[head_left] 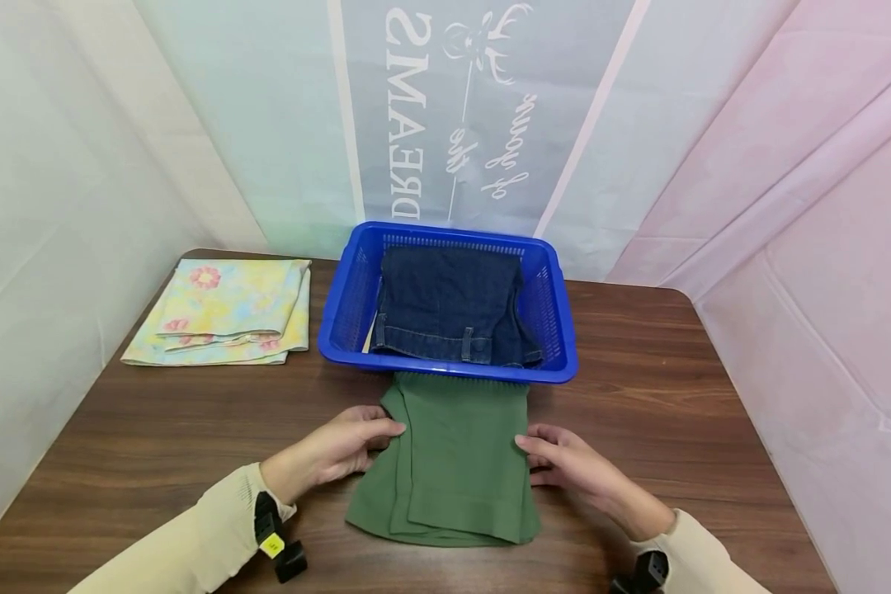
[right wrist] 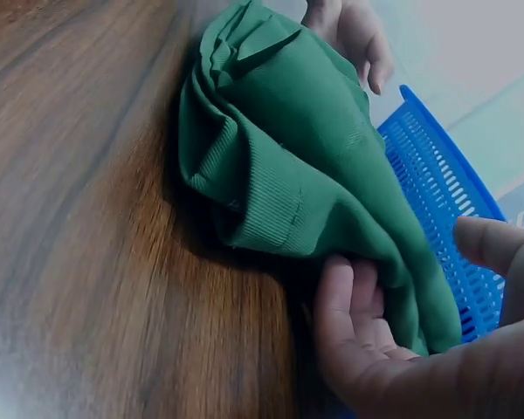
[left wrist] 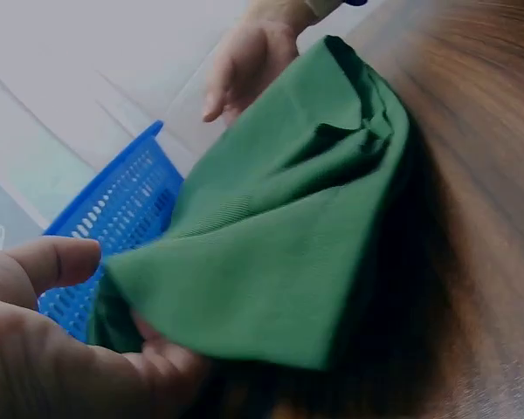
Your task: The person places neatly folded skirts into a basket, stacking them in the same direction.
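A folded green garment lies on the table against the front of the blue basket, its layers fanning out towards the near side. In the right wrist view a ribbed band shows on this green cloth. My left hand grips its left edge, thumb above and fingers under the fabric. On the opposite edge, my right hand holds the cloth loosely, with curled fingers tucked beneath it and the thumb on the upper side. Parts of the fingers of both hands are hidden by the cloth.
Folded dark blue jeans lie in the blue perforated basket at the back middle. A folded flowered cloth rests at the back left of the wooden table. Printed fabric walls stand behind and at both sides.
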The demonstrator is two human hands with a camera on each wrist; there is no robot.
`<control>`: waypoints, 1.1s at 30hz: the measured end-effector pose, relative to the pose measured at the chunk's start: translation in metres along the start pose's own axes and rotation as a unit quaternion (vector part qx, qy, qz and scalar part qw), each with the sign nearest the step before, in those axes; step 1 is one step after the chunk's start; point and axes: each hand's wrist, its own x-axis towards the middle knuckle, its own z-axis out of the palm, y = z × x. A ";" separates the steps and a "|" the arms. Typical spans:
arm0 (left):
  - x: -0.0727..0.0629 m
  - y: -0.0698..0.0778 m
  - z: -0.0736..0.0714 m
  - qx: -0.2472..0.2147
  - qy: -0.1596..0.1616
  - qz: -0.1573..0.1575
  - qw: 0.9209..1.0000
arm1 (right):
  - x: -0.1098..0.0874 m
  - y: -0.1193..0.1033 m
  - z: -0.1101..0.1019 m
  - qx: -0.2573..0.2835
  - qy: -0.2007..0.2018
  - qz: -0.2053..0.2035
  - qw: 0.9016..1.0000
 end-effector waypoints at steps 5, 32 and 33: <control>0.002 -0.004 0.002 -0.008 0.019 0.012 1.000 | 0.003 0.000 0.003 0.009 -0.029 -0.014 0.999; 0.002 -0.008 -0.011 0.068 0.046 0.033 0.996 | 0.013 0.012 -0.002 0.027 -0.013 -0.044 0.999; 0.002 -0.008 -0.011 0.068 0.048 0.029 0.996 | 0.013 0.012 -0.002 0.028 -0.012 -0.046 0.998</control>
